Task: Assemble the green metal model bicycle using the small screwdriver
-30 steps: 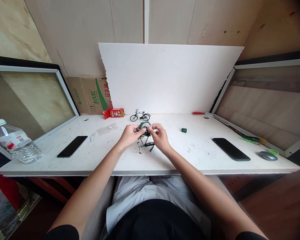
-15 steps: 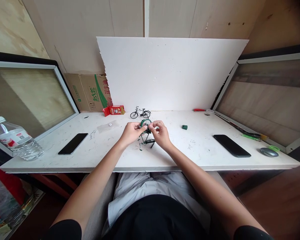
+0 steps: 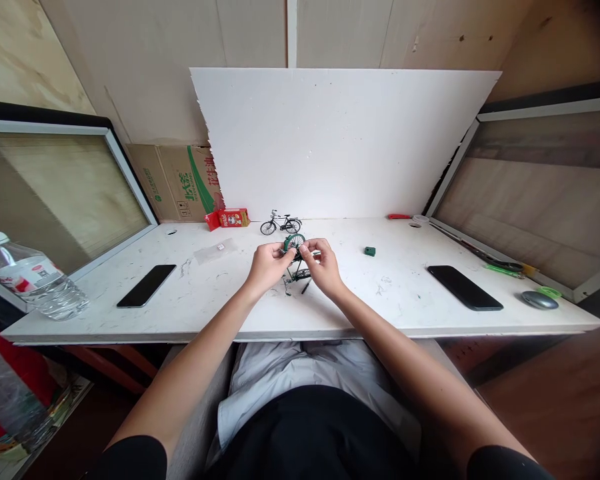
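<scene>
Between my two hands, over the middle of the white desk (image 3: 380,313), is a small green model bicycle (image 3: 294,241) with one wheel on the far side. My left hand (image 3: 270,267) is closed on it from the left, thumb and fingers pinched near the wheel. From the right, my right hand (image 3: 324,265) pinches it just below the same wheel. The frame and pedal hang toward me under my hands; my fingers hide part of the frame. A black model bicycle (image 3: 281,223) stands upright behind them. To the right lies a small dark green block (image 3: 369,251).
A phone (image 3: 146,286) lies at left beside a water bottle (image 3: 35,277); another phone (image 3: 464,288) and a mouse (image 3: 539,300) are at right. Behind are a red box (image 3: 233,218), a plastic bag (image 3: 216,250), a red-handled tool (image 3: 399,216) and a white board (image 3: 350,140).
The green model bicycle has turned and tilted a little in my hands, its lower end shifting slightly right. Both hands keep their pinch and have barely moved.
</scene>
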`<state>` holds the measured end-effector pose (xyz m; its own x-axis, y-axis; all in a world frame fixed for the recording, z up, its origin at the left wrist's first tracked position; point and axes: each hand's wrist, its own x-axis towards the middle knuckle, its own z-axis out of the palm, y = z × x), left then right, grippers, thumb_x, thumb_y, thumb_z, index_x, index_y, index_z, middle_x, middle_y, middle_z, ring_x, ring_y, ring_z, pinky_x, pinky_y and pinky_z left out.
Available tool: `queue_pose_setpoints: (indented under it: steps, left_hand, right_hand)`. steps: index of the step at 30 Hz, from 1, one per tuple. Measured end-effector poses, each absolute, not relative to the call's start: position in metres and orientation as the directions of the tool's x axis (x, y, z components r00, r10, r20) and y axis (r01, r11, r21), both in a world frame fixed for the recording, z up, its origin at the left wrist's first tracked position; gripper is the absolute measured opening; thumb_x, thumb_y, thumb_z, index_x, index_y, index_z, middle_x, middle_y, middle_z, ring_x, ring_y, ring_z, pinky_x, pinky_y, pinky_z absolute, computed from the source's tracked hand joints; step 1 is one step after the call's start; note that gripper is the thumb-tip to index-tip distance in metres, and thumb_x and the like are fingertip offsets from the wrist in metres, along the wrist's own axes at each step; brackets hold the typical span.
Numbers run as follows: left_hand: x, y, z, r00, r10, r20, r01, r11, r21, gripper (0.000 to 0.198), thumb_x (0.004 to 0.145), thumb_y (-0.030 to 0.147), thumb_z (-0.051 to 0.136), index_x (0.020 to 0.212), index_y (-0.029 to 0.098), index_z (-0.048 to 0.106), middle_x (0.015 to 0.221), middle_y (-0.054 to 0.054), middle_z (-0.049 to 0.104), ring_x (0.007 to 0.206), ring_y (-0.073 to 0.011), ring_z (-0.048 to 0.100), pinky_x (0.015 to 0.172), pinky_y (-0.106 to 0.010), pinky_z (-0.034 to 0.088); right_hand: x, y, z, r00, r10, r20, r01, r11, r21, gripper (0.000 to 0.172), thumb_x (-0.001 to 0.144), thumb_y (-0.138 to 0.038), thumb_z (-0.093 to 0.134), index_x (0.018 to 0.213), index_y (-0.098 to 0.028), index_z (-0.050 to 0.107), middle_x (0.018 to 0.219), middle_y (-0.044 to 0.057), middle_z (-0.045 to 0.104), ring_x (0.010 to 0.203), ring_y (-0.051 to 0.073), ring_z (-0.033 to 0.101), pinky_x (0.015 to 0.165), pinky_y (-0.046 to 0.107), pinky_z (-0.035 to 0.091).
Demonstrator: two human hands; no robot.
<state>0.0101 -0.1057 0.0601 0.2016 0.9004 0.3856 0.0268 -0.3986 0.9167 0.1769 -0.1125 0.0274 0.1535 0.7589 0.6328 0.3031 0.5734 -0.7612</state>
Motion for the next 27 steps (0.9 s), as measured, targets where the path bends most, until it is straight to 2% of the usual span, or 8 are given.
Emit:
queue_pose_setpoints:
  steps: [3, 9, 12, 14, 16, 18, 23, 27]
  left_hand:
    - [0.02, -0.111, 0.057, 0.159, 0.923, 0.351, -0.089, -0.341, 0.936, 0.034, 0.082, 0.044, 0.083, 0.092, 0.011, 0.079, 0.081, -0.007, 0.074, 0.07, -0.0151, 0.064, 0.068, -0.026, 0.052]
    - [0.029, -0.119, 0.056, 0.153, 0.962, 0.225, -0.237, -0.185, 0.954, 0.039, 0.079, 0.046, 0.087, 0.093, 0.011, 0.078, 0.081, -0.007, 0.075, 0.072, -0.0145, 0.064, 0.069, -0.026, 0.051]
    - [0.029, -0.117, 0.053, 0.139, 0.964, 0.226, -0.231, -0.19, 0.954, 0.038, 0.078, 0.045, 0.088, 0.09, 0.011, 0.078, 0.08, -0.007, 0.075, 0.073, -0.0152, 0.064, 0.069, -0.027, 0.05]
    - [0.029, -0.115, 0.05, 0.137, 0.958, 0.252, -0.223, -0.218, 0.95, 0.037, 0.079, 0.046, 0.087, 0.089, 0.012, 0.077, 0.08, -0.007, 0.075, 0.073, -0.0152, 0.064, 0.069, -0.027, 0.05]
    - [0.03, -0.113, 0.047, 0.142, 0.949, 0.283, -0.221, -0.249, 0.943, 0.039, 0.08, 0.048, 0.085, 0.091, 0.012, 0.077, 0.082, -0.007, 0.075, 0.074, -0.0156, 0.065, 0.071, -0.027, 0.05]
    - [0.03, -0.11, 0.045, 0.146, 0.939, 0.311, -0.21, -0.278, 0.937, 0.041, 0.081, 0.05, 0.084, 0.094, 0.011, 0.078, 0.085, -0.008, 0.076, 0.076, -0.0165, 0.066, 0.073, -0.028, 0.051]
    - [0.029, -0.106, 0.041, 0.169, 0.923, 0.346, -0.162, -0.321, 0.933, 0.042, 0.083, 0.05, 0.082, 0.099, 0.011, 0.079, 0.089, -0.01, 0.078, 0.08, -0.0186, 0.068, 0.073, -0.028, 0.051]
    - [0.028, -0.104, 0.038, 0.171, 0.916, 0.362, -0.117, -0.346, 0.931, 0.041, 0.085, 0.05, 0.081, 0.098, 0.011, 0.079, 0.087, -0.009, 0.078, 0.076, -0.0179, 0.067, 0.07, -0.027, 0.048]
  right_hand:
    - [0.178, -0.114, 0.028, 0.171, 0.699, 0.694, 0.371, 0.607, -0.703, 0.03, 0.103, -0.054, 0.065, 0.099, -0.025, 0.071, 0.109, 0.008, 0.067, 0.102, 0.024, 0.064, 0.079, 0.038, 0.055]
    - [0.187, -0.116, 0.032, 0.043, 0.53, 0.847, 0.61, 0.657, -0.442, 0.019, 0.108, -0.039, 0.06, 0.097, -0.026, 0.069, 0.099, 0.008, 0.072, 0.098, 0.027, 0.063, 0.083, 0.044, 0.054]
    - [0.192, -0.114, 0.033, -0.067, 0.485, 0.872, 0.692, 0.652, -0.31, 0.019, 0.109, -0.035, 0.059, 0.096, -0.026, 0.07, 0.093, 0.008, 0.075, 0.094, 0.028, 0.062, 0.087, 0.048, 0.052]
    - [0.195, -0.114, 0.034, -0.088, 0.478, 0.874, 0.695, 0.658, -0.291, 0.02, 0.11, -0.036, 0.058, 0.097, -0.026, 0.071, 0.091, 0.008, 0.076, 0.094, 0.028, 0.061, 0.088, 0.048, 0.051]
    - [0.196, -0.114, 0.034, -0.06, 0.496, 0.866, 0.654, 0.675, -0.341, 0.022, 0.11, -0.039, 0.058, 0.096, -0.027, 0.071, 0.092, 0.007, 0.076, 0.096, 0.028, 0.062, 0.088, 0.048, 0.052]
    - [0.196, -0.112, 0.034, -0.005, 0.55, 0.835, 0.583, 0.68, -0.445, 0.025, 0.108, -0.045, 0.061, 0.095, -0.027, 0.073, 0.094, 0.007, 0.077, 0.099, 0.028, 0.063, 0.086, 0.046, 0.053]
    - [0.198, -0.103, 0.028, 0.088, 0.756, 0.649, 0.335, 0.59, -0.734, 0.036, 0.097, -0.061, 0.071, 0.093, -0.026, 0.076, 0.102, 0.007, 0.079, 0.102, 0.027, 0.07, 0.081, 0.041, 0.055]
    - [0.199, -0.101, 0.026, 0.085, 0.766, 0.637, 0.326, 0.583, -0.744, 0.039, 0.095, -0.064, 0.07, 0.094, -0.025, 0.076, 0.103, 0.008, 0.079, 0.102, 0.027, 0.07, 0.084, 0.042, 0.055]
